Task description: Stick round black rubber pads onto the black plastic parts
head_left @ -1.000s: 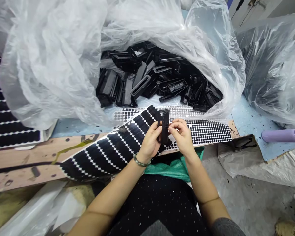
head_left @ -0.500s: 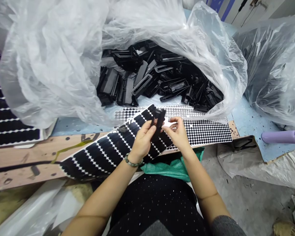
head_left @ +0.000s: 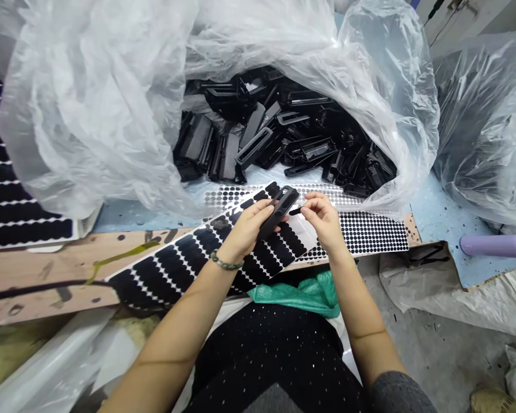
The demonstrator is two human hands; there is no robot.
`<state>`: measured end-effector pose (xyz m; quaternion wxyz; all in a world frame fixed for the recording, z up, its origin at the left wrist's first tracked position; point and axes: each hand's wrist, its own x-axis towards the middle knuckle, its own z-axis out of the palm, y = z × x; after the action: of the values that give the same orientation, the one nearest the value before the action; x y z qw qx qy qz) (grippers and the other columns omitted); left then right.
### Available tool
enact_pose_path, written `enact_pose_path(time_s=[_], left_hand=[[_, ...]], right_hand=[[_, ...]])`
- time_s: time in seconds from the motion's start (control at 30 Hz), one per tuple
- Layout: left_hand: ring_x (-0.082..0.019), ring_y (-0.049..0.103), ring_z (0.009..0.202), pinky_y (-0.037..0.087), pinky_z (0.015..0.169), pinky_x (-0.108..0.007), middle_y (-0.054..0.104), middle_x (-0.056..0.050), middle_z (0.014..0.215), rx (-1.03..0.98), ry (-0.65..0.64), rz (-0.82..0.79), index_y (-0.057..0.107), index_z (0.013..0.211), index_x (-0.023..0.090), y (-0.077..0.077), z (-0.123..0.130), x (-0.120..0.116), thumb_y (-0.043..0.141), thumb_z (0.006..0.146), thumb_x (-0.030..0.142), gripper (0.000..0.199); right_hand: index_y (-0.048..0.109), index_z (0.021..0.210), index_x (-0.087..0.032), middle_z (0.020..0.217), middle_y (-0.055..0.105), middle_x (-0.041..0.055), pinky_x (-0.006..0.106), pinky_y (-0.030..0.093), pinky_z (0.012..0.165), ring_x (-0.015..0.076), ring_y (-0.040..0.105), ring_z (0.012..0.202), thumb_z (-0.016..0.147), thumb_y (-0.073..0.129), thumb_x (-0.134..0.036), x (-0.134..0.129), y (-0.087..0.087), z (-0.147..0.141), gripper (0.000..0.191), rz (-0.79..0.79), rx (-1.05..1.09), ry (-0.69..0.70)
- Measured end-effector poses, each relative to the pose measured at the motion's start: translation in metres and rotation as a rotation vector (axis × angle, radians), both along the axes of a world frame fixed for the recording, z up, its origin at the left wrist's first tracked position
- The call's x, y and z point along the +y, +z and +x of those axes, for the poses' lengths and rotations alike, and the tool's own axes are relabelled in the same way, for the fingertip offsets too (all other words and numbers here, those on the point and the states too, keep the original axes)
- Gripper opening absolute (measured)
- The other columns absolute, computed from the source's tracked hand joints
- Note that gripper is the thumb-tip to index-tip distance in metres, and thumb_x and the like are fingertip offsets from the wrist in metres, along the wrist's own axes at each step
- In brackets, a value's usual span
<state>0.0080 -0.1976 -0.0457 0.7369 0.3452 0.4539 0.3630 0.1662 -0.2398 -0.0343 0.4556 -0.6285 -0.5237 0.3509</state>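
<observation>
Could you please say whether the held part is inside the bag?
Out: the left hand holds the black part in front of the open bag.

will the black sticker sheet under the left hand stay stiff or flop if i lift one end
The black sticker sheet would probably flop: it looks thin and broad. It seems likely to be light for its size, given that thin edge. It may also drag the dotted sheet, since its right end overlaps it.

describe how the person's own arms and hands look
The left hand is ungloved, with a dark greenish beaded bracelet around its wrist. The right hand is also ungloved, its arm bare up to a dark grey sleeve near the elbow.
</observation>
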Motion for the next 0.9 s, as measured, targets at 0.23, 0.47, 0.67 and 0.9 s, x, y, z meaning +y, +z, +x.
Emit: enact_pose_path(time_s=[0.23,0.47,0.67,0.9], left_hand=[[-0.021,0.072,0.072,0.054,0.051,-0.023,0.072,-0.005,0.082,-0.088,-0.176,0.014,0.067,0.096,0.015,0.031,-0.007,-0.014,0.073,0.071,0.037,0.033],[-0.023,0.071,0.079,0.055,0.054,-0.025,0.072,-0.007,0.088,-0.038,-0.184,0.064,0.070,0.095,0.015,0.036,-0.006,-0.019,0.073,0.071,0.037,0.033],[-0.021,0.071,0.077,0.056,0.055,-0.024,0.071,-0.006,0.092,-0.006,-0.180,0.156,0.068,0.093,0.017,0.038,0.000,-0.029,0.073,0.070,0.031,0.028],[-0.023,0.072,0.079,0.057,0.055,-0.026,0.072,-0.007,0.096,-0.056,-0.202,0.086,0.066,0.098,0.017,0.037,-0.001,-0.037,0.076,0.067,0.032,0.036]], right_hand=[[0.061,0.069,-0.021,0.104,0.056,0.0060,0.038,0.052,0.084,0.0213,0.057,0.100,0.079,0.066,-0.047,-0.004,0.032,0.008,0.028,0.069,0.084,0.049],[0.061,0.070,-0.021,0.100,0.056,0.0054,0.035,0.054,0.074,0.0186,0.057,0.088,0.080,0.065,-0.039,-0.010,0.035,0.005,0.021,0.099,0.035,0.020],[0.060,0.077,-0.023,0.098,0.055,0.0052,0.035,0.053,0.072,0.0181,0.056,0.083,0.083,0.062,-0.032,-0.017,0.034,-0.004,0.011,0.156,-0.098,-0.079],[0.059,0.077,-0.022,0.099,0.053,0.0061,0.035,0.053,0.071,0.0195,0.055,0.087,0.084,0.060,-0.034,-0.024,0.037,-0.004,0.013,0.171,-0.036,-0.048]])
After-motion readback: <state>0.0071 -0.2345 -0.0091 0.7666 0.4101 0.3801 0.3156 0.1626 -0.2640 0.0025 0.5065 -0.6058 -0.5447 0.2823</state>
